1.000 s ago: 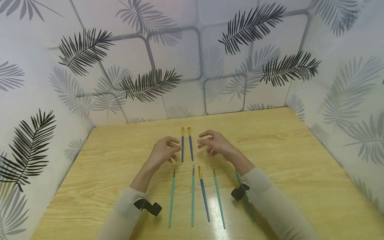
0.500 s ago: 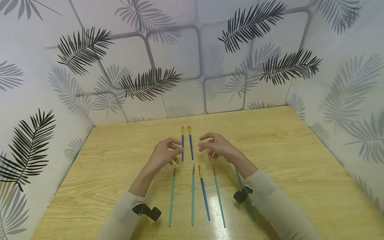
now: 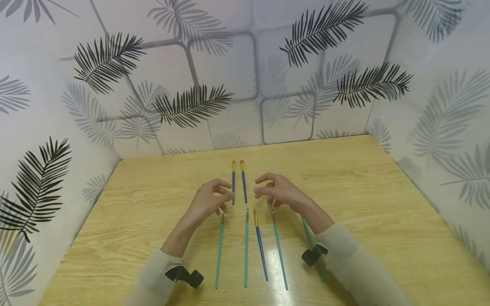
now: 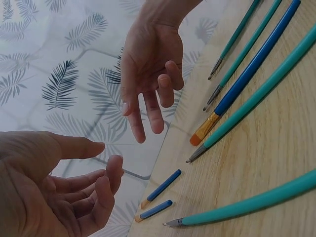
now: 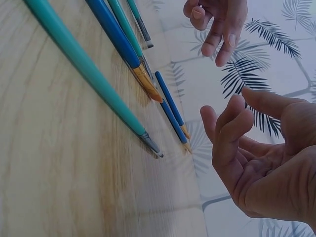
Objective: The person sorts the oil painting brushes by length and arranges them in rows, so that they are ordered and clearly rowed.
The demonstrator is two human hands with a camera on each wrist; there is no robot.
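Note:
My left hand (image 3: 210,197) hovers over the table with loosely bent fingers and holds nothing. Opposite it, my right hand (image 3: 280,190) hangs in the same way, palm inward, also holding nothing. Between them, farther back, lie two blue paintbrushes, a left one (image 3: 233,187) and a right one (image 3: 244,185), bristles away from me. Nearer to me is a row: a green paintbrush (image 3: 219,255) at left, a second green one (image 3: 246,255), a blue paintbrush (image 3: 262,253) with orange bristles, and another green paintbrush (image 3: 280,255). My right forearm and wrist camera partly cover a further green paintbrush (image 3: 308,233).
The wooden table (image 3: 134,221) carries the brushes. A wall (image 3: 229,63) with a leaf pattern rises behind its far edge and on both sides. Small black cameras sit on the left wrist (image 3: 185,276) and right wrist (image 3: 314,255).
Both hands have drifted slightly toward me, and the right one a little to the right. Their fingers stay loosely bent. The brushes lie as before.

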